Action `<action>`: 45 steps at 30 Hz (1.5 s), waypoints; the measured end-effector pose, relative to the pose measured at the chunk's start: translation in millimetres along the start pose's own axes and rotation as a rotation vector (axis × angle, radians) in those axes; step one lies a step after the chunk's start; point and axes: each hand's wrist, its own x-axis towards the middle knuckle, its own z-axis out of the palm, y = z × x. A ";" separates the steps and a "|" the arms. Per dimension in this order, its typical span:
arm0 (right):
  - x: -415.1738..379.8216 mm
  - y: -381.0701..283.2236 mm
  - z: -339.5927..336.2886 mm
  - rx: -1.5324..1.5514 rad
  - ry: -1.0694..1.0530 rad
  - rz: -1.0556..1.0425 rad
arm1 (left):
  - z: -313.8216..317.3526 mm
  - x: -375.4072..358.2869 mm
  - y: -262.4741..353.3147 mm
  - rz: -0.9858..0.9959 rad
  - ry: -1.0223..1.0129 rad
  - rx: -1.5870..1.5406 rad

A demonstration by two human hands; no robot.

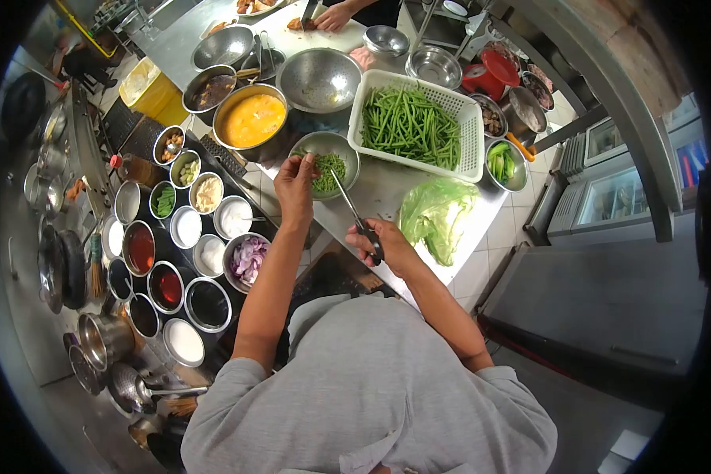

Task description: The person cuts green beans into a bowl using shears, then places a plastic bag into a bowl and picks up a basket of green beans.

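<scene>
Gripping scissors point(355, 217) in right hand point(379, 243) — left hand point(295, 186) pinches beans point(308, 158) over bowl point(347, 150).

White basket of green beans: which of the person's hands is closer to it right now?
Right. The right hand, holding the scissors, sits below the white basket near the counter edge. The left hand holds beans over the small steel bowl, farther to the basket's left.
</scene>
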 end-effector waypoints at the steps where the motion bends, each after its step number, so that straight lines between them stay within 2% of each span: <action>1: 0.1 -0.9 1.2 0.001 0.002 -0.012 | -0.3 -1.8 -0.8 0.004 -0.004 0.006; 9: 13.4 -6.6 2.4 0.007 0.034 -0.050 | 4.8 -21.9 11.0 -0.049 -0.039 0.165; 11: 16.0 -8.6 1.6 -0.024 0.021 -0.037 | -5.2 -18.0 -4.9 0.272 -0.205 0.297; 15: 19.5 -7.9 0.4 -0.023 0.020 -0.031 | -2.3 -21.9 3.6 0.227 -0.193 0.261; 17: 21.9 -6.8 -0.3 -0.022 -0.008 -0.021 | 2.3 -27.5 17.3 0.021 -0.118 0.287; 18: 23.2 -5.4 0.4 -0.023 -0.009 -0.020 | -0.9 -25.2 12.3 0.022 -0.117 0.287; 20: 26.5 -3.6 1.2 -0.009 0.001 -0.015 | -11.9 -15.1 -9.3 0.372 -0.196 0.484; 21: 27.8 -4.0 1.3 -0.010 0.001 -0.019 | -15.1 -10.6 -13.9 0.376 -0.197 0.484; 24: 30.0 -2.3 2.0 0.013 -0.009 -0.006 | -22.7 -2.4 -20.8 0.344 -0.212 0.547; 26: 31.3 0.0 1.5 0.017 0.002 0.038 | -22.0 -2.3 -17.7 0.231 -0.201 0.500; 30: 21.2 -2.9 1.1 0.071 0.066 0.043 | -29.0 15.9 -27.1 0.259 -0.188 0.554; 32: 12.8 2.7 -10.8 0.167 0.092 0.020 | -17.3 13.1 -9.5 -0.033 -0.126 0.183; 33: 7.3 5.0 -18.2 0.170 0.102 0.011 | -12.3 15.5 -8.9 -0.094 -0.113 0.069; 35: -8.2 12.6 -33.3 0.192 0.113 -0.021 | -1.5 21.7 -8.7 -0.101 -0.139 0.086; 38: -43.8 8.9 -46.0 0.209 0.186 -0.017 | 33.8 27.4 -0.6 -0.115 -0.167 0.108; 42: -80.4 40.8 -66.4 0.474 0.293 -0.154 | 110.1 42.3 14.0 -0.084 -0.317 0.188; 45: -109.4 62.1 -79.1 0.527 0.410 -0.199 | 155.5 50.1 5.7 -0.104 -0.438 0.208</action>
